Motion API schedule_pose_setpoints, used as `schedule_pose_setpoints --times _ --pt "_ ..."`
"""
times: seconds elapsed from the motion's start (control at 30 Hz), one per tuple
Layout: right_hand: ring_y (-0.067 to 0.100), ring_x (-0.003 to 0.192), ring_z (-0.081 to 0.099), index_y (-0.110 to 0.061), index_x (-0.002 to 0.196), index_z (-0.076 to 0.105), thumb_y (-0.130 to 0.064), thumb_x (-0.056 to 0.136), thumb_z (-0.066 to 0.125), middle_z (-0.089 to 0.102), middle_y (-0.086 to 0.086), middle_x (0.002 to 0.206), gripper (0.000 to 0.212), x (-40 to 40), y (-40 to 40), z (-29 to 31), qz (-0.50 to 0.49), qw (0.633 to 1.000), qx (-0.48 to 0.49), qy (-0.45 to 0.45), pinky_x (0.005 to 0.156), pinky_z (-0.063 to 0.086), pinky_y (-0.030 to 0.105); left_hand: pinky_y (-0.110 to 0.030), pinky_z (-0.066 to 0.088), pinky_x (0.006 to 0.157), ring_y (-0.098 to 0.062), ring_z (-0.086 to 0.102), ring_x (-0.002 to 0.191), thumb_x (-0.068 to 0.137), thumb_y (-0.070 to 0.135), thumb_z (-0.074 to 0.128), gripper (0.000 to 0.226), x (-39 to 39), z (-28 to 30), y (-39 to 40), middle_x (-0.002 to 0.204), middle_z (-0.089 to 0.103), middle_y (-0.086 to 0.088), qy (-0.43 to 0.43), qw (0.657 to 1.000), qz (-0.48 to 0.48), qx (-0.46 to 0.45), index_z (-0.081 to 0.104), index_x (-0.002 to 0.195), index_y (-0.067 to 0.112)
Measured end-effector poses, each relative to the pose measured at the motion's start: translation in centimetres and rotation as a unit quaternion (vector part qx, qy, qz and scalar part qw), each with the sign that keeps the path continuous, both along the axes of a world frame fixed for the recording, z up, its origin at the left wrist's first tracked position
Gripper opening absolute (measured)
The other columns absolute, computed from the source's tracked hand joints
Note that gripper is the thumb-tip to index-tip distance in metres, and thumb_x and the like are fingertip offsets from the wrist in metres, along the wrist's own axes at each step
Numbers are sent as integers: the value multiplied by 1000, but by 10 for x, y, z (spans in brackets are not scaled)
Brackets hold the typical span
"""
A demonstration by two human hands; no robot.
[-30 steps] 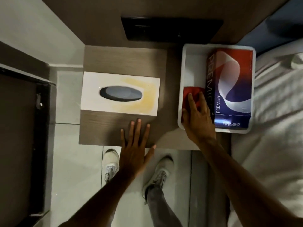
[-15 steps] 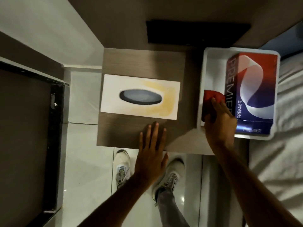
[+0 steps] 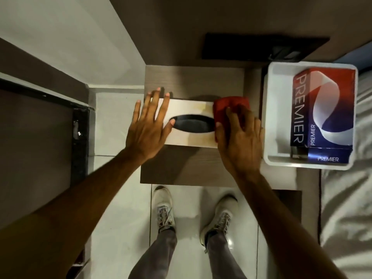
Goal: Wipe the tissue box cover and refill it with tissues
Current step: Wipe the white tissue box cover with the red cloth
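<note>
A white tissue box cover (image 3: 190, 138) with a dark oval slot and a yellowish stain lies on a small wooden bedside table (image 3: 181, 166). My left hand (image 3: 148, 126) rests flat on the cover's left end, fingers spread. My right hand (image 3: 239, 143) presses a red cloth (image 3: 227, 106) onto the cover's right end, hiding most of the stain. A red, white and blue tissue box marked PREMIER (image 3: 324, 115) sits in a white tray (image 3: 275, 109) to the right.
A bed with white sheets (image 3: 348, 208) lies at the right. A dark panel (image 3: 261, 47) is on the wall behind the table. My two feet in light shoes (image 3: 165, 210) stand on the tiled floor. A dark door frame (image 3: 80, 141) is at the left.
My right hand took the red cloth out of the tray and brought it onto the cover's right end. My left hand moved from the table's front edge onto the cover's left end.
</note>
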State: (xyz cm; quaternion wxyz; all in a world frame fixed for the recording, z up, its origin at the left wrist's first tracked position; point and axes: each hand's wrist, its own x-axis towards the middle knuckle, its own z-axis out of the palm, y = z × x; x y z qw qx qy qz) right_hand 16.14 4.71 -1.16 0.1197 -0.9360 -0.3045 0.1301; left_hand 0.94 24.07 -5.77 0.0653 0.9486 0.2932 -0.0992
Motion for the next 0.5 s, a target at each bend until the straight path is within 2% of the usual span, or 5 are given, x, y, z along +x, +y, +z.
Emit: schedule_pose_setpoints --times 0.07,0.17,0.23,0.37,0.5 --pt "36 145 36 -18 147 47 -55 102 39 34 15 161 59 0 5 -10 1 1000 18 -24 116 32 53 -53 19 127 -31 15 157 104 60 17 70 -1 -11 0 170 11 -8 -20 1000 12 -13 12 162 21" --pt "33 157 9 -16 161 22 -53 105 35 10 13 170 69 0 13 -31 23 999 42 9 126 15 54 -51 16 127 -30 17 157 105 56 20 68 0 -15 -4 170 13 -8 -63 997 30 -32 16 162 20" --pt "34 158 0 -17 163 13 -50 106 31 1 13 171 69 -4 22 -38 7 999 34 6 126 9 55 -52 14 127 -30 17 157 105 53 20 66 1 -15 -5 170 14 -8 -79 996 38 -36 18 161 19" --pt "36 157 -4 -16 163 10 -45 106 28 0 14 171 67 -26 63 -36 -13 1000 19 7 127 6 54 -56 10 127 -30 11 158 106 48 22 63 1 -17 -10 170 11 -7 -88 993 64 -46 17 161 20" --pt "33 157 -3 -17 163 9 -33 106 44 1 12 171 69 -44 86 -36 135 991 7 10 127 7 51 -58 13 126 -32 14 158 106 48 25 63 -1 -18 -8 170 14 -10 -86 993 59 -51 20 161 16"
